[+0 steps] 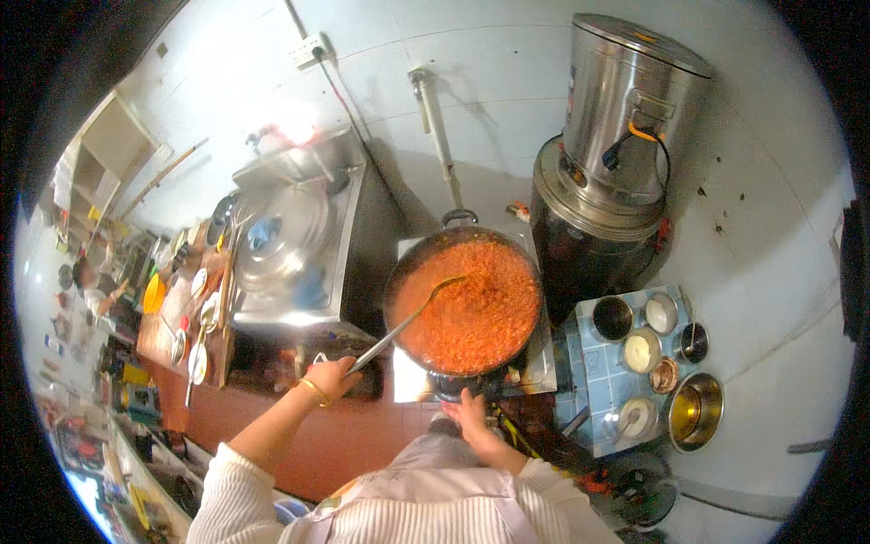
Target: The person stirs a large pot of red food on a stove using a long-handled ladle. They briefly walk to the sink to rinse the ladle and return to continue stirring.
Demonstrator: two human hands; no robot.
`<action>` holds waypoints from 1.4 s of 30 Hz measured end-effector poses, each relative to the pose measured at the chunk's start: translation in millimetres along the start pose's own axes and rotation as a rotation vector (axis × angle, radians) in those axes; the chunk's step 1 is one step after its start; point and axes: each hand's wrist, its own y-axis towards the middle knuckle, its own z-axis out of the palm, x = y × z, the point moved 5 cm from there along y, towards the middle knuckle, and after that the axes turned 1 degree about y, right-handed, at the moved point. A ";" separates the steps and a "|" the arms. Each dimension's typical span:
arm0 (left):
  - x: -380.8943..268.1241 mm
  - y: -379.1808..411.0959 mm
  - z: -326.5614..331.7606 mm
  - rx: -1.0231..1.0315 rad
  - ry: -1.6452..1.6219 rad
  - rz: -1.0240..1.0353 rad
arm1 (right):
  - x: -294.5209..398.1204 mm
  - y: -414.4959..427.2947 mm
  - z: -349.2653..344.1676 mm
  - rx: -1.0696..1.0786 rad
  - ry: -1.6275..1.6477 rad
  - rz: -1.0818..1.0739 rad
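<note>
My left hand (331, 379), with a gold bangle at the wrist, grips the end of a long metal cooking ladle (393, 334). The ladle reaches over the rim of a big dark wok (390, 289), its head partly sunk in an orange-red minced mixture (482, 319). Below the wok's near side, my right hand (470, 416) reaches towards the near handle (445, 389) and the stove front. Some of its fingers are extended; whether they touch the handle or hold anything cannot be told. The wok sits on a metal-topped stove (542, 353).
Right of the stove, a blue-tiled stand (605, 367) carries several seasoning bowls; a metal pot of oil (694, 413) is beside it. Steel drums (612, 122) are stacked behind. Left are a steel counter (346, 224), a wooden table (163, 333) and, farther off, another person (98, 292).
</note>
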 end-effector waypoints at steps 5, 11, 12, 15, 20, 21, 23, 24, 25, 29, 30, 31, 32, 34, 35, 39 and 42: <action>-4.9 -59.5 -27.4 -0.104 0.195 -0.087 | 3.0 -6.1 4.4 0.046 -0.024 0.026; -7.5 29.0 -79.2 0.009 0.313 -0.184 | 9.1 -9.5 4.5 -0.021 -0.055 0.048; 11.7 51.8 -67.7 0.082 0.398 -0.055 | 8.2 -11.1 4.1 -0.001 -0.050 0.055; 137.1 103.8 7.9 0.314 0.311 0.144 | 10.2 -24.8 22.4 0.064 -0.065 0.120; 72.3 105.0 27.2 0.592 -0.775 -0.294 | 3.5 -8.1 2.8 0.032 0.025 0.083; 51.3 100.0 35.1 0.597 -0.929 -0.336 | 5.4 -10.5 2.4 -0.020 -0.001 0.112; 5.8 92.3 38.7 0.489 -1.030 -0.320 | 6.0 -8.6 3.3 0.030 0.026 0.075; -8.2 87.1 39.4 0.437 -1.051 -0.324 | 3.4 -6.5 -1.6 0.051 0.007 0.077; -13.9 81.6 42.1 0.383 -1.075 -0.332 | -0.3 -5.1 -6.0 0.059 -0.011 0.074; -1.3 58.5 39.1 0.082 -0.503 -0.031 | -1.9 -7.4 -6.1 0.047 -0.047 0.046; -12.7 44.5 16.0 -0.060 -0.322 0.065 | 3.4 -9.3 -1.8 0.026 -0.024 0.035; -8.6 33.1 12.3 0.024 -0.274 0.006 | 6.5 -10.7 2.5 0.011 -0.006 0.031; -14.0 16.3 1.8 -0.040 -0.196 0.027 | 8.8 -11.8 5.6 0.023 -0.010 0.048; -21.5 -14.1 -6.5 -0.119 -0.044 0.040 | 12.8 -11.4 11.2 0.044 -0.006 0.075; -15.3 -25.2 6.5 -0.131 -0.024 0.024 | 11.4 -12.3 10.6 0.051 -0.001 0.085; -0.8 -61.3 79.1 -0.315 -0.106 -0.061 | 6.2 -10.8 8.6 0.055 -0.082 0.156; 12.2 -46.1 160.0 -0.439 -0.489 -0.130 | 6.0 -12.1 3.0 0.063 -0.135 0.183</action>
